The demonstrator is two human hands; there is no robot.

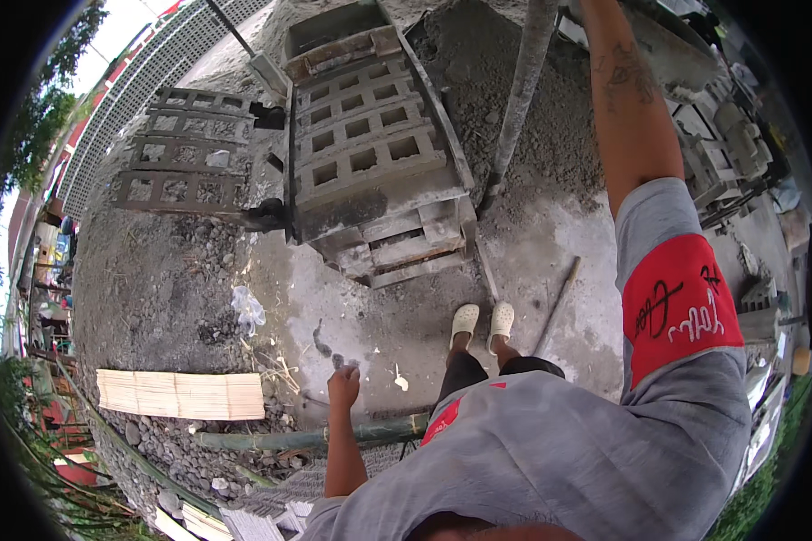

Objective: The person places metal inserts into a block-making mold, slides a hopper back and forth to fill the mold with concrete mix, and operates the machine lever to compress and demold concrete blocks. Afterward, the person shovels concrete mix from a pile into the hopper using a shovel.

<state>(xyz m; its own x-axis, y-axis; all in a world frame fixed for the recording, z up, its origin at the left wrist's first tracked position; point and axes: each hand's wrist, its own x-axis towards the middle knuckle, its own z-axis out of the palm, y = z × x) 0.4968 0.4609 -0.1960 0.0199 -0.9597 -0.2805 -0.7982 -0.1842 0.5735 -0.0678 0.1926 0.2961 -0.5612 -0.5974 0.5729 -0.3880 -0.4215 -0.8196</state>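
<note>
My left hand [343, 386] hangs low over the concrete floor left of my feet, its fingers curled closed; whether they hold anything is hidden. A small dark patch shows just beyond its fingertips. My right arm [641, 135] stretches up and away past the top edge, so its hand is out of sight. Beside that arm a long grey pole [521, 99] slants down toward the ground. Ahead of me stands a block-moulding machine [379, 206], grey with cement, bearing rows of square openings. To its left an attached metal grid frame [185, 153] is swung out flat.
Dark sand mix [469, 54] is heaped behind the pole. A loose bar [559, 302] lies right of my shoes [465, 323]. A bamboo pole [307, 438], a slatted bamboo mat [180, 395] and a crumpled plastic bag [248, 309] lie to the left, around gravel.
</note>
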